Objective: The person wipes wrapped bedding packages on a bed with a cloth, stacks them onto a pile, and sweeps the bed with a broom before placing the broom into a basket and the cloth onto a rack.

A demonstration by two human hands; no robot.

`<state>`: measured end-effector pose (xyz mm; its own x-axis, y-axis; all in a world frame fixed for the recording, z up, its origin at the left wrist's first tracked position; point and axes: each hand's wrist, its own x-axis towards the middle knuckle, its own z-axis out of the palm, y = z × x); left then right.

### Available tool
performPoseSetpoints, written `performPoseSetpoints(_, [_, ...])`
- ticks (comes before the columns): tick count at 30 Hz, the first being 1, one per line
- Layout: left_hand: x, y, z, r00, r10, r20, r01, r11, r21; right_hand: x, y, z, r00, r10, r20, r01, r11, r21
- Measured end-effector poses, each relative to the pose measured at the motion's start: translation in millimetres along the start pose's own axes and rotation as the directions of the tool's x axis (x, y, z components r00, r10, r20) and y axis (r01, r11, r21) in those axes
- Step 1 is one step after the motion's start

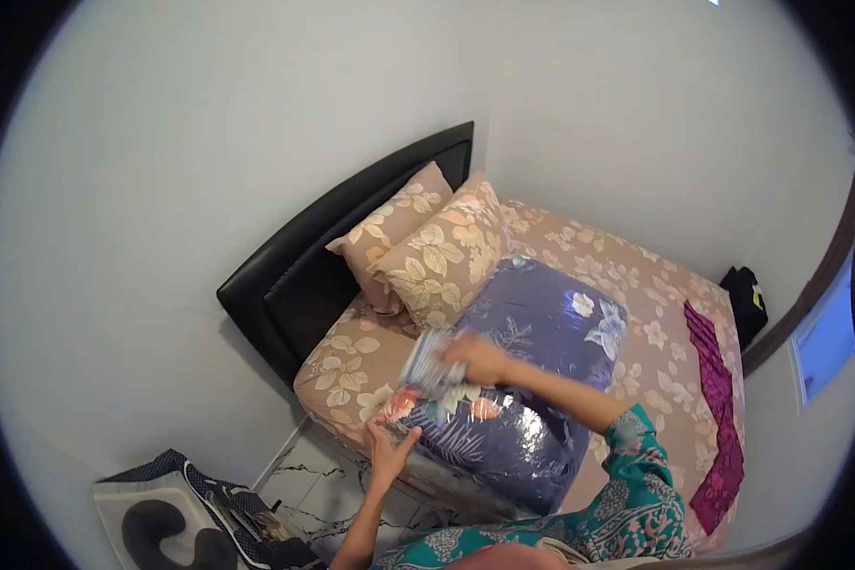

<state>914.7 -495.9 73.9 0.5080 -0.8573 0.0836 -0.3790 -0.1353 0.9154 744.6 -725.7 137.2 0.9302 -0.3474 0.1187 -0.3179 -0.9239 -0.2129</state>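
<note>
On the bed (342, 366) lies a large blue floral bundle (532, 328) wrapped in clear, shiny plastic. My right hand (480, 359) is closed around a striped light-coloured cloth (432, 363) over the bundle's left part; both are smeared by motion. At the bundle's near left corner, my left hand (391, 448) touches the plastic, thumb and fingers apart. What is inside the wrapping beyond the printed fabric cannot be made out.
Two floral pillows (446, 252) lean near the black headboard (342, 228). A magenta cloth (717, 418) lies along the bed's right side, with a black bag (746, 304) beyond. At lower left is a dark-and-clear bag (161, 513) near the marble-patterned floor (309, 480).
</note>
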Motion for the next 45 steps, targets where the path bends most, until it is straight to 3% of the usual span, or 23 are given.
performPoseSetpoints(1, [2, 10, -4, 1.000, 0.023, -0.020, -0.018, 0.978, 0.206, -7, 25, -25, 0.980, 0.200, 0.000, -0.200, 0.980, 0.020])
performPoseSetpoints(3, [14, 28, -7, 0.997, 0.060, -0.047, -0.047, 0.969, 0.244, -36, 87, -52, 0.834, 0.438, -0.336, -0.495, 0.863, -0.101])
performPoseSetpoints(5, [31, 36, -5, 0.924, 0.382, -0.006, -0.360, 0.876, 0.320, -84, 148, -64, 0.624, 0.668, -0.406, -0.732, 0.681, -0.004])
performPoseSetpoints(6, [38, 43, -1, 0.921, 0.390, 0.010, -0.373, 0.873, 0.314, -106, 149, -67, 0.520, 0.719, -0.461, -0.829, 0.556, -0.068])
performPoseSetpoints(8, [57, 60, 16, 0.883, 0.329, 0.336, -0.444, 0.818, 0.366, -133, 130, -56, 0.429, 0.782, -0.452, -0.866, 0.499, 0.040])
performPoseSetpoints(10, [73, 63, 44, 0.846, 0.339, 0.412, -0.485, 0.809, 0.332, -149, 40, -45, 0.546, 0.688, -0.477, -0.717, 0.679, 0.159])
performPoseSetpoints(11, [81, 67, 57, 0.816, 0.327, 0.477, -0.506, 0.802, 0.316, -162, 1, -26, 0.672, 0.598, -0.436, -0.677, 0.735, -0.037])
performPoseSetpoints(12, [88, 75, 67, 0.792, 0.312, 0.524, -0.526, 0.785, 0.327, -164, -61, -28, 0.712, 0.630, -0.309, -0.691, 0.706, -0.155])
performPoseSetpoints(13, [96, 77, 78, 0.771, 0.328, 0.546, -0.551, 0.774, 0.313, -175, -109, -22, 0.769, 0.550, -0.325, -0.607, 0.787, -0.105])
performPoseSetpoints(16, [108, 85, 111, 0.749, 0.366, 0.552, -0.594, 0.741, 0.314, -189, -175, -7, 0.747, 0.602, -0.282, -0.629, 0.777, -0.011])
performPoseSetpoints(19, [97, 102, 124, 0.651, 0.469, 0.597, -0.722, 0.625, 0.296, -187, -135, -6, 0.561, 0.657, -0.504, -0.773, 0.634, -0.035])
performPoseSetpoints(20, [91, 103, 127, 0.612, 0.513, 0.602, -0.769, 0.562, 0.303, -184, -103, -9, 0.446, 0.653, -0.612, -0.821, 0.571, 0.011])
performPoseSetpoints(22, [79, 105, 128, 0.569, 0.525, 0.633, -0.801, 0.528, 0.282, -193, -12, -2, 0.206, 0.751, -0.627, -0.933, 0.344, 0.106])
performPoseSetpoints(24, [75, 106, 127, 0.534, 0.556, 0.638, -0.824, 0.510, 0.245, -209, 68, 9, -0.102, 0.822, -0.560, -0.783, 0.281, 0.555])
performPoseSetpoints(25, [74, 105, 128, 0.524, 0.558, 0.644, -0.832, 0.498, 0.245, -220, 76, 16, -0.115, 0.821, -0.560, -0.777, 0.277, 0.565])
performPoseSetpoints(27, [78, 107, 129, 0.530, 0.534, 0.659, -0.827, 0.498, 0.261, -233, 85, 25, 0.098, 0.843, -0.529, -0.783, 0.394, 0.482])
performPoseSetpoints(29, [85, 113, 134, 0.535, 0.523, 0.664, -0.823, 0.501, 0.268, -234, 18, 30, 0.329, 0.777, -0.536, -0.818, 0.518, 0.249])
performPoseSetpoints(33, [96, 129, 149, 0.576, 0.492, 0.653, -0.777, 0.577, 0.251, -223, -150, 6, 0.467, 0.832, -0.301, -0.764, 0.550, 0.337])
performPoseSetpoints(36, [101, 133, 169, 0.595, 0.496, 0.632, -0.779, 0.550, 0.301, -239, -154, 6, 0.526, 0.816, -0.240, -0.778, 0.576, 0.252])
performPoseSetpoints(40, [98, 136, 177, 0.570, 0.532, 0.626, -0.805, 0.514, 0.297, -250, 3, 16, 0.266, 0.893, -0.364, -0.891, 0.371, 0.261])
performPoseSetpoints(41, [97, 135, 176, 0.563, 0.532, 0.632, -0.811, 0.500, 0.302, -244, 54, 8, 0.144, 0.915, -0.376, -0.842, 0.313, 0.440])
performPoseSetpoints(44, [95, 133, 178, 0.562, 0.551, 0.617, -0.821, 0.463, 0.335, -213, 160, -30, 0.056, 0.917, -0.395, -0.900, 0.218, 0.378])
performPoseSetpoints(45, [95, 131, 178, 0.584, 0.543, 0.603, -0.807, 0.468, 0.360, -194, 175, -38, 0.084, 0.916, -0.392, -0.894, 0.243, 0.377])
